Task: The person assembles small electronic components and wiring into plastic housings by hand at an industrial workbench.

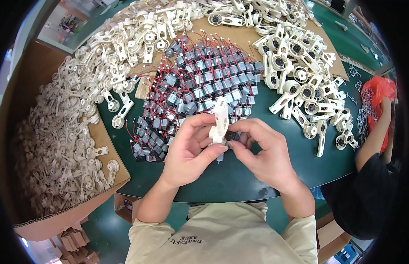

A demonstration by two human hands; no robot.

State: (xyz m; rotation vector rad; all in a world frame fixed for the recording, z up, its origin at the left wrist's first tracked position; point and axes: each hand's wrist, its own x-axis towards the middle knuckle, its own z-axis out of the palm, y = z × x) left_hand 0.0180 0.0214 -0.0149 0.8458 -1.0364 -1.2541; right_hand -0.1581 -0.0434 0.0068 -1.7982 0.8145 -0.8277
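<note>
Between my hands, above the table's near part, is a cream plastic housing (220, 118) with a long slotted arm pointing away from me. My left hand (190, 147) is closed around its round lower end, thumb in front. In the fingertips of my right hand (262, 147) is a small black motor (232, 135), pinched against the right side of the housing. How far it sits inside the housing is hidden by my fingers. Just beyond my hands lies a heap of small grey motors (204, 72) with red wires and white connectors.
A large cardboard box (72, 207) full of cream housings stands at left. More housings pile along the far side; those on the right (308, 92) have black centres. At far right, a person's arm (375, 130) reaches to a red plastic bag (380, 90) beside scattered small metal parts.
</note>
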